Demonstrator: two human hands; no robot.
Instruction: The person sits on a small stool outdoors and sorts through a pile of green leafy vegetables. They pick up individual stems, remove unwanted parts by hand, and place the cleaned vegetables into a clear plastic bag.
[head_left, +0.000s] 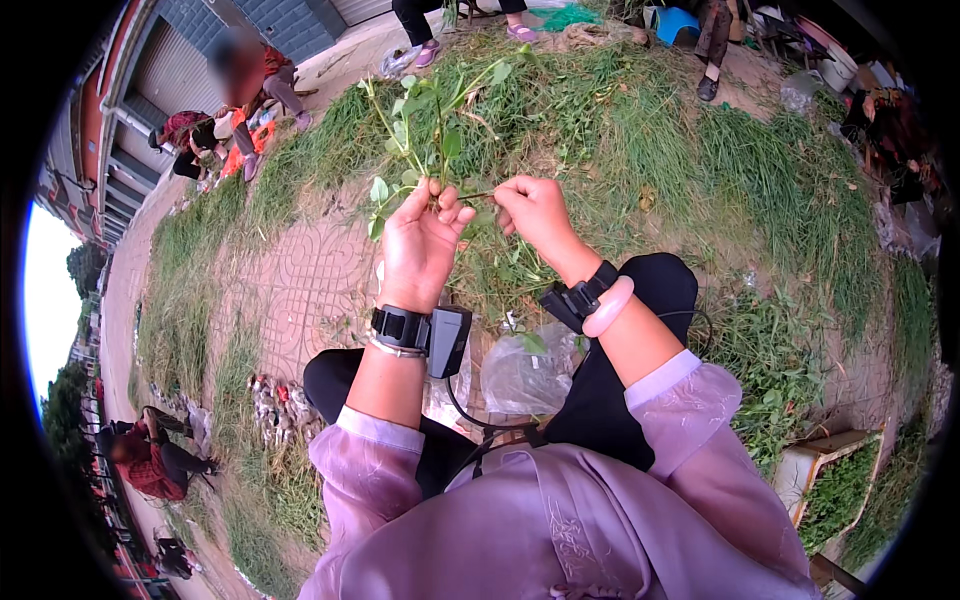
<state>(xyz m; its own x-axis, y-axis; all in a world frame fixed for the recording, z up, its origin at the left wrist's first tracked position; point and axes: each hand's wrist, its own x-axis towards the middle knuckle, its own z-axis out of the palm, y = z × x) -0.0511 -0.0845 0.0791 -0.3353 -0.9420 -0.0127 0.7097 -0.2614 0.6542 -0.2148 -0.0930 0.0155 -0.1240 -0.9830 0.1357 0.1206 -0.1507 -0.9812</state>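
My left hand (427, 232), palm up, grips the lower stems of a small bunch of leafy green plants (439, 124). The leaves fan out above its fingers and also hang to its left. Just to the right, my right hand (531, 210) pinches the end of a thin brown stem (476, 196) between thumb and forefinger; the stem runs across to the fingers of my left hand. Below both hands, a clear plastic bag (529, 375) lies between my knees, with a green leaf on it.
Cut grass (645, 135) is spread over the patterned paving (300, 285) on all sides. A whitish box (799, 480) holding greens stands at lower right. Seated and crouching people (154, 457) are at the left, with others along the top and right rim. A blue plastic container (673, 24) stands at the top.
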